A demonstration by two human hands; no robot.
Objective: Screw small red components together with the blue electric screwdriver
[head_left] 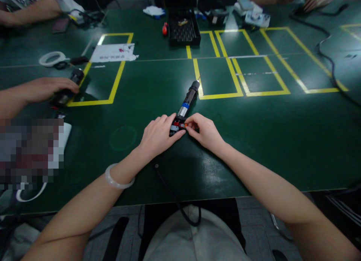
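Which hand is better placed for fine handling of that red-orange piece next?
Right, I'd judge: the right hand pinches at the red-orange piece, while the left hand spans the rear of the tool, seemingly steadying it.

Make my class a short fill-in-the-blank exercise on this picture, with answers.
1. The person's left hand touches an electric screwdriver whose bit points ____ from the person.
2. The band between its dark and silver sections is ____.
3. A white bangle circles the person's ____ wrist.
4. The rectangles marked on the green table are ____.

Missing words: away; blue; left; yellow.
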